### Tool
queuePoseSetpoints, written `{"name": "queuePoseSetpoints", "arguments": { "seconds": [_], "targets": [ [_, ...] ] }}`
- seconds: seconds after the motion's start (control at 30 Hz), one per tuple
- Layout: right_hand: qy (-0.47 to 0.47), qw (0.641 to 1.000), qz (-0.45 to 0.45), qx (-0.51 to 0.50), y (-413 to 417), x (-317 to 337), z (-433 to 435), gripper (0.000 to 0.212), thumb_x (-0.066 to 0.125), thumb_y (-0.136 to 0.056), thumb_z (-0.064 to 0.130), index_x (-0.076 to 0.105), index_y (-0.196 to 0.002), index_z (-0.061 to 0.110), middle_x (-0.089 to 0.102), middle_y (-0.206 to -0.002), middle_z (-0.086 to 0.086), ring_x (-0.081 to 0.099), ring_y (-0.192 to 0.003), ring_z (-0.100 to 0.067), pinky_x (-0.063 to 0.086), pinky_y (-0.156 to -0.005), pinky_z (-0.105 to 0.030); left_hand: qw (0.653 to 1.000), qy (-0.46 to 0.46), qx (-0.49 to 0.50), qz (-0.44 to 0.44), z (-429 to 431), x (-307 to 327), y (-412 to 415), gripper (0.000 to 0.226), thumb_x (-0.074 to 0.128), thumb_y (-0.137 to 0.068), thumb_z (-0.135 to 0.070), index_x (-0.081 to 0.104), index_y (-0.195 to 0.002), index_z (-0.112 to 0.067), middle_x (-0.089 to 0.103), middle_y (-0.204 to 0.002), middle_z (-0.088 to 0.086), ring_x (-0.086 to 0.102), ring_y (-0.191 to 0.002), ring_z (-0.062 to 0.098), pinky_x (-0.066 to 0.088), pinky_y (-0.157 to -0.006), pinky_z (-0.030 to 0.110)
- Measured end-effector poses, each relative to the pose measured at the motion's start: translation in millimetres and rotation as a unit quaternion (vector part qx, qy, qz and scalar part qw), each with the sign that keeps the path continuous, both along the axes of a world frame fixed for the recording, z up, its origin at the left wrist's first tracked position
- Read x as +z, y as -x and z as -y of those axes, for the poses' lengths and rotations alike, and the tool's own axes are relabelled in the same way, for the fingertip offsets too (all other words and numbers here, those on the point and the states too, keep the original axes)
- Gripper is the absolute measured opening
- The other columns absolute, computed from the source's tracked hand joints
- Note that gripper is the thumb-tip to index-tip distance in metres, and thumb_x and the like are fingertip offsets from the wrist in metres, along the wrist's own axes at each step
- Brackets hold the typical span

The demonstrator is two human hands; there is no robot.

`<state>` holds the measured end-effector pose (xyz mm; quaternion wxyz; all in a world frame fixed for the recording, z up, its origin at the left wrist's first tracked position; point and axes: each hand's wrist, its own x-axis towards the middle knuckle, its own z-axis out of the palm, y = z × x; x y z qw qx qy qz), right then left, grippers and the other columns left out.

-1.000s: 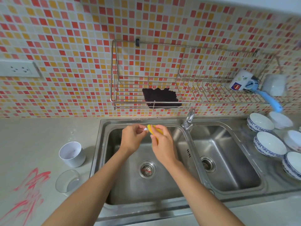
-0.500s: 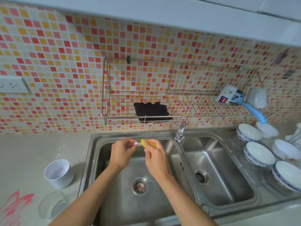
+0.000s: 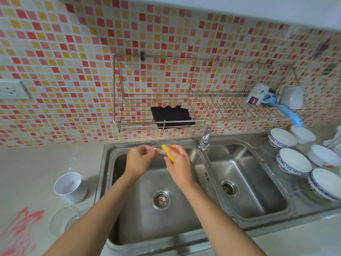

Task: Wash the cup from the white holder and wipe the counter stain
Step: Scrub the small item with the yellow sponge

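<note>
Double steel sink (image 3: 258, 191). Smeared red stain (image 3: 22, 228) on the counter, lower left. Upright white holder (image 3: 71, 189); clear glass cup (image 3: 63, 219) on the counter just beside it. Right hand (image 3: 180, 165) grips a yellow sponge (image 3: 168, 153); left hand (image 3: 140, 159) pinches something small and pale beside it.

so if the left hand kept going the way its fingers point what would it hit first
The yellow sponge in the right hand, just ahead of the left hand's fingertips; they may already touch.
</note>
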<state>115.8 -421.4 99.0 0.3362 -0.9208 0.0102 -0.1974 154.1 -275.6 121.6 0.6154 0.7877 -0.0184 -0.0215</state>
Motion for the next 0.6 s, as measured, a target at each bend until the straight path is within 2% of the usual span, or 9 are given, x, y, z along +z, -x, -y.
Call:
{"name": "queuePoseSetpoints", "arguments": {
  "seconds": [0.07, 0.13, 0.2, 0.23, 0.33, 0.4, 0.5, 0.6],
  "targets": [
    [0.014, 1.000, 0.010, 0.002, 1, -1, -6, 0.042, 0.069, -0.085, 0.015, 0.062, -0.126, 0.022, 0.057, -0.122, 0.004, 0.055, -0.105, -0.012, 0.044, -0.090, -0.019, 0.997, 0.061, 0.019, -0.051, 1, 0, 0, 0.014, 0.069, -0.085, -0.013, 0.072, -0.072, -0.010, 0.071, -0.061, -0.008, 0.064, -0.059, -0.004, 0.048, -0.068, 0.017],
    [0.054, 0.998, 0.034, -0.002, 1, 0, -9, 0.036, 0.070, -0.083, 0.015, 0.066, -0.119, 0.020, 0.061, -0.116, 0.003, 0.057, -0.103, -0.017, 0.049, -0.086, -0.028, 0.988, 0.111, 0.022, -0.106, 1, -1, -1, 0.015, 0.070, -0.086, -0.016, 0.073, -0.075, -0.006, 0.073, -0.066, -0.001, 0.068, -0.066, 0.006, 0.054, -0.074, 0.024],
    [0.092, 0.995, 0.042, -0.001, -1, 0, -5, 0.031, 0.071, -0.083, 0.014, 0.068, -0.113, 0.019, 0.065, -0.111, 0.002, 0.058, -0.098, -0.021, 0.051, -0.080, -0.033, 0.985, 0.114, 0.006, -0.130, -1, -3, 1, 0.018, 0.071, -0.086, -0.020, 0.072, -0.077, -0.004, 0.075, -0.071, 0.006, 0.069, -0.072, 0.013, 0.055, -0.079, 0.029],
    [0.116, 0.992, 0.046, 0.006, -1, 0, -2, 0.029, 0.071, -0.082, 0.014, 0.069, -0.111, 0.019, 0.065, -0.108, 0.002, 0.059, -0.095, -0.022, 0.052, -0.077, -0.033, 0.987, 0.094, -0.007, -0.127, -3, -5, 2, 0.021, 0.073, -0.085, -0.023, 0.072, -0.076, -0.005, 0.075, -0.072, 0.007, 0.068, -0.070, 0.012, 0.053, -0.077, 0.029],
    [0.199, 0.977, 0.060, 0.037, -2, 0, 5, 0.029, 0.072, -0.079, 0.013, 0.068, -0.107, 0.019, 0.066, -0.104, 0.004, 0.059, -0.092, -0.022, 0.053, -0.072, -0.034, 0.997, -0.047, -0.051, -0.037, -10, -7, 1, 0.020, 0.075, -0.082, -0.034, 0.070, -0.078, -0.015, 0.074, -0.073, -0.002, 0.060, -0.059, -0.003, 0.045, -0.067, 0.019],
    [0.229, 0.970, 0.059, 0.052, -4, 0, 10, 0.027, 0.073, -0.077, 0.013, 0.069, -0.103, 0.018, 0.066, -0.103, 0.004, 0.060, -0.091, -0.023, 0.054, -0.072, -0.036, 0.987, -0.122, -0.091, 0.042, -15, -6, 0, 0.017, 0.078, -0.079, -0.034, 0.070, -0.089, -0.022, 0.072, -0.077, -0.008, 0.063, -0.067, -0.003, 0.047, -0.066, 0.015],
    [0.240, 0.967, 0.042, 0.070, -7, 2, 16, 0.023, 0.073, -0.079, 0.013, 0.069, -0.102, 0.017, 0.067, -0.104, 0.003, 0.060, -0.091, -0.024, 0.054, -0.072, -0.039, 0.969, -0.174, -0.143, 0.097, -13, -5, -1, 0.013, 0.078, -0.080, -0.027, 0.074, -0.090, -0.020, 0.073, -0.081, -0.009, 0.065, -0.074, 0.000, 0.046, -0.070, 0.014],
    [0.177, 0.982, 0.029, 0.059, -10, 1, 20, 0.030, 0.070, -0.083, 0.011, 0.070, -0.111, 0.020, 0.066, -0.108, 0.002, 0.059, -0.095, -0.023, 0.052, -0.078, -0.035, 0.973, -0.178, -0.100, 0.106, -6, -7, -3, 0.014, 0.074, -0.085, -0.027, 0.075, -0.094, -0.017, 0.072, -0.082, -0.007, 0.062, -0.073, 0.000, 0.042, -0.066, 0.007]
  ]
}}
